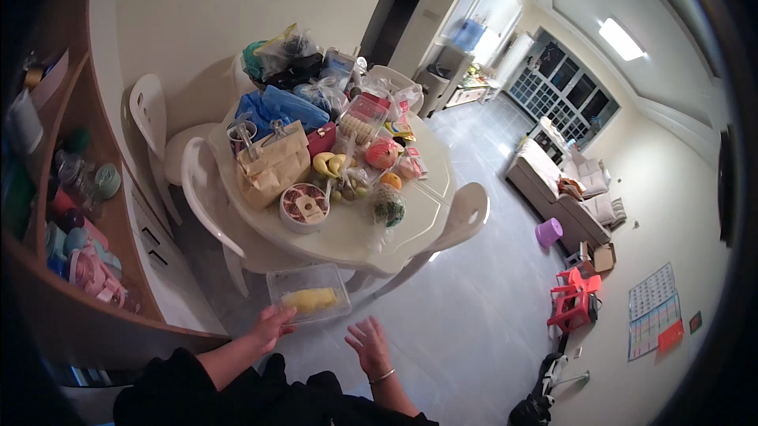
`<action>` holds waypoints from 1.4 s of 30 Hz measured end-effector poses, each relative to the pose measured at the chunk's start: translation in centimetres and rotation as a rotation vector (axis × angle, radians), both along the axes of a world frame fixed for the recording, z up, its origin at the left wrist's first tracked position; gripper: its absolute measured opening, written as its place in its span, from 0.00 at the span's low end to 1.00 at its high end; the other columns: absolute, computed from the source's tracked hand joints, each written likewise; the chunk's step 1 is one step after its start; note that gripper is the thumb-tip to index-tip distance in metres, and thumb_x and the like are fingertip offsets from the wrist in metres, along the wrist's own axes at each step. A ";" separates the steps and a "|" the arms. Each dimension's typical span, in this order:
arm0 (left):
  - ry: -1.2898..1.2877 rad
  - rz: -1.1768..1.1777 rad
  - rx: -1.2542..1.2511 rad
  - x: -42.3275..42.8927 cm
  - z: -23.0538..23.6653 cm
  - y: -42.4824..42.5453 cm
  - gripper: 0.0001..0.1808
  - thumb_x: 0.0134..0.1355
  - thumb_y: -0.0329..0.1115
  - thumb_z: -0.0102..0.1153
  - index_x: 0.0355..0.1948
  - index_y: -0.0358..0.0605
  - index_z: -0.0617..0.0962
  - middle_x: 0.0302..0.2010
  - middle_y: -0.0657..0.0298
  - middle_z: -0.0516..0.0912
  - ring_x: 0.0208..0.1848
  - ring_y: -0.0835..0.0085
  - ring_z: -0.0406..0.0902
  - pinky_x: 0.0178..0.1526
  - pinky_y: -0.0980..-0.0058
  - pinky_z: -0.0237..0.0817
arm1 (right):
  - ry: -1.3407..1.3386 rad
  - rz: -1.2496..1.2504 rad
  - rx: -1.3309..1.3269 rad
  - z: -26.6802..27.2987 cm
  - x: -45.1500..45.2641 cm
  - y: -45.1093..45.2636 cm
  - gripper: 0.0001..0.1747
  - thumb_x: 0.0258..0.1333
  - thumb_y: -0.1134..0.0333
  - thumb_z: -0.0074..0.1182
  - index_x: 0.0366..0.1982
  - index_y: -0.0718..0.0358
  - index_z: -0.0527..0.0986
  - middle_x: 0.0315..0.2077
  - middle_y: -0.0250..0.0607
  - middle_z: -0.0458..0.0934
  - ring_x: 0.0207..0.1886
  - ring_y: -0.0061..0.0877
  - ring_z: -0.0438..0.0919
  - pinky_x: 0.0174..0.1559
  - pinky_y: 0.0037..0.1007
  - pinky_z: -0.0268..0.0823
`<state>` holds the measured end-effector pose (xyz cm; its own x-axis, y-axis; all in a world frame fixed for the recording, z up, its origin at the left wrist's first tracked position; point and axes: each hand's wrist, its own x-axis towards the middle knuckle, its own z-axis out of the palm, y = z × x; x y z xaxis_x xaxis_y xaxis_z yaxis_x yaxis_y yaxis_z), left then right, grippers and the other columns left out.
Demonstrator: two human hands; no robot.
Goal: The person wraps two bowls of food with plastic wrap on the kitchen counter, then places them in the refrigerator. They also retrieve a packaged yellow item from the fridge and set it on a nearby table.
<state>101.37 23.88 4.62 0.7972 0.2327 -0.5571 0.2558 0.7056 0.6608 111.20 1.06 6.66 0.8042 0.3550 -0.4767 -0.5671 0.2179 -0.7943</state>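
My left hand (273,326) grips the near left corner of a clear plastic box (308,279). Inside the box lies a yellow, oblong piece of food (309,300), its exact kind unclear. The box hangs above the floor, short of the table's near edge. My right hand (369,340), a bracelet on its wrist, is just right of the box and apart from it. Its fingers are spread and hold nothing. Beyond the box stands a pale table (349,245) loaded with bags and fruit. Closest on it are a round tub (304,207) and a netted green melon-like fruit (388,211).
On the table are a brown paper bag (273,166), bananas (331,163), a blue plastic bag (281,107) and a clear box of food (360,121). White chairs (465,213) surround it. A shelf unit (145,290) is at left. Red stools (573,301) stand by the right wall.
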 end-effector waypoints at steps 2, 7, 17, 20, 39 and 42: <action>-0.026 0.079 -0.005 4.1 -0.6 -0.5 0.18 0.59 0.41 0.62 0.48 0.49 0.73 0.40 0.69 0.76 0.39 0.79 0.73 0.41 0.76 0.69 | -0.024 -0.003 0.008 -0.6 4.2 0.8 0.37 0.61 0.61 0.52 0.66 0.58 0.48 0.53 0.46 0.66 0.54 0.40 0.71 0.50 0.41 0.70; -0.047 0.274 -0.009 13.3 -3.0 -1.9 0.18 0.59 0.41 0.62 0.48 0.49 0.73 0.41 0.70 0.76 0.41 0.78 0.73 0.41 0.74 0.69 | -0.037 -0.029 0.071 -2.6 18.1 3.8 0.42 0.57 0.63 0.57 0.66 0.57 0.46 0.50 0.42 0.67 0.48 0.35 0.73 0.44 0.41 0.71; 0.213 0.268 0.259 24.7 -1.0 -6.1 0.29 0.58 0.45 0.64 0.55 0.45 0.69 0.50 0.62 0.77 0.48 0.75 0.75 0.44 0.75 0.69 | 0.017 -0.075 0.082 -4.3 33.3 6.9 0.34 0.55 0.64 0.60 0.60 0.52 0.57 0.37 0.29 0.71 0.33 0.17 0.69 0.29 0.23 0.63; 0.322 0.120 0.400 27.0 -1.1 -5.9 0.33 0.56 0.50 0.63 0.54 0.39 0.69 0.51 0.57 0.76 0.49 0.69 0.76 0.46 0.72 0.69 | -0.017 -0.027 0.123 -5.3 35.2 5.1 0.32 0.56 0.62 0.58 0.60 0.51 0.58 0.37 0.27 0.71 0.34 0.17 0.69 0.31 0.21 0.64; -0.166 -0.127 0.500 -7.2 -2.4 -10.7 0.22 0.61 0.45 0.58 0.47 0.37 0.73 0.25 0.63 0.78 0.28 0.73 0.73 0.32 0.68 0.67 | -0.706 1.689 -0.234 -7.5 9.7 12.2 0.22 0.61 0.63 0.53 0.55 0.64 0.69 0.45 0.45 0.76 0.47 0.30 0.73 0.49 0.32 0.67; -0.151 -0.059 0.587 -17.5 -3.2 -11.1 0.21 0.61 0.45 0.58 0.44 0.36 0.75 0.26 0.66 0.79 0.30 0.76 0.72 0.33 0.69 0.65 | -0.943 2.322 -0.566 -5.8 -1.8 17.8 0.31 0.56 0.53 0.58 0.59 0.52 0.66 0.52 0.48 0.73 0.51 0.35 0.74 0.54 0.31 0.66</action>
<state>83.88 12.81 1.41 0.8785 0.4194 -0.2287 0.1563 0.2000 0.9672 109.36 18.82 0.88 -0.4556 0.5367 -0.7102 0.8010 -0.1009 -0.5901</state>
